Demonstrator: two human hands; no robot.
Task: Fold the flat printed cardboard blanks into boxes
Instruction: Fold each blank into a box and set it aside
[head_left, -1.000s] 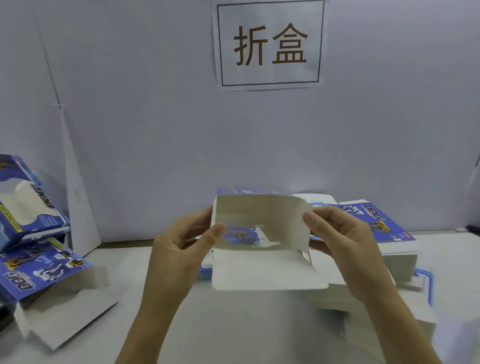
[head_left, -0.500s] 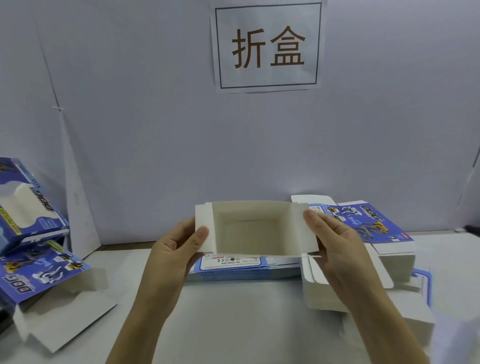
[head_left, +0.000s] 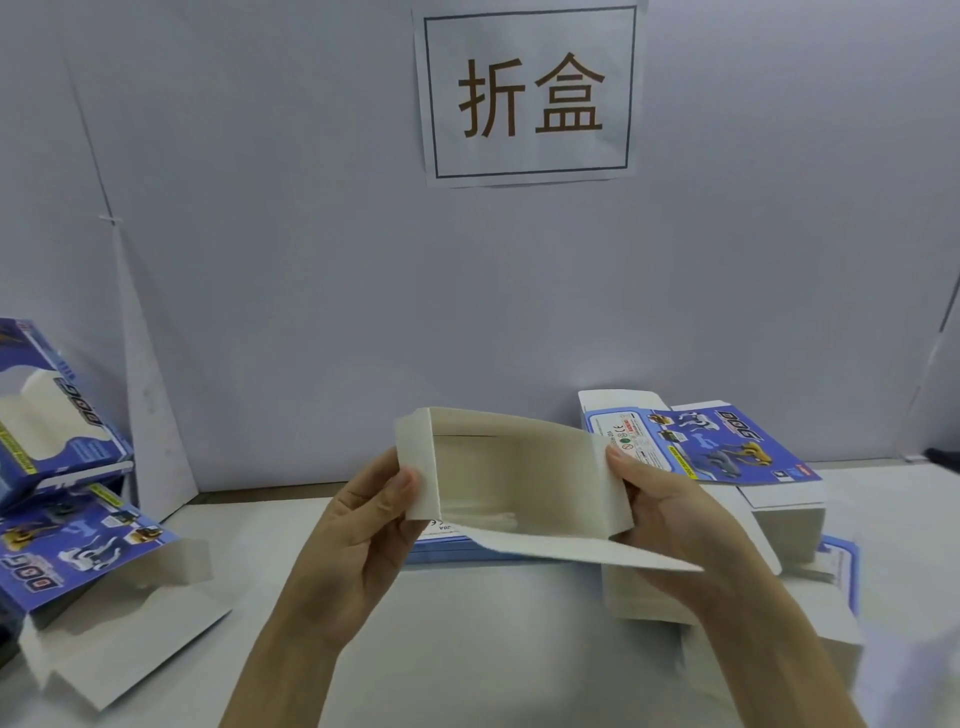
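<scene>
A pale grey wall (head_left: 311, 260) fills the background and bears one white paper sign (head_left: 530, 93) with two dark characters in a ruled frame. Below it lies a white table (head_left: 493, 649).

One half-formed box (head_left: 519, 478) is held above the table at centre, its open end towards the camera so that the plain white interior shows. One long flap (head_left: 571, 551) juts from its lower edge towards the right.

The left hand (head_left: 358, 535) pinches the box's left side flap, thumb on the front face and fingers behind. The right hand (head_left: 670, 519) grips the right side wall in the same way, thumb in front.

One stack of flat blanks (head_left: 727, 452) rests on the table just behind the right hand, its top sheet printed blue with the word "DOG". The number of sheets cannot be told.

Two folded boxes (head_left: 57, 415) lie at the left edge, one above the other, the lower with its white flaps spread open on the table.
</scene>
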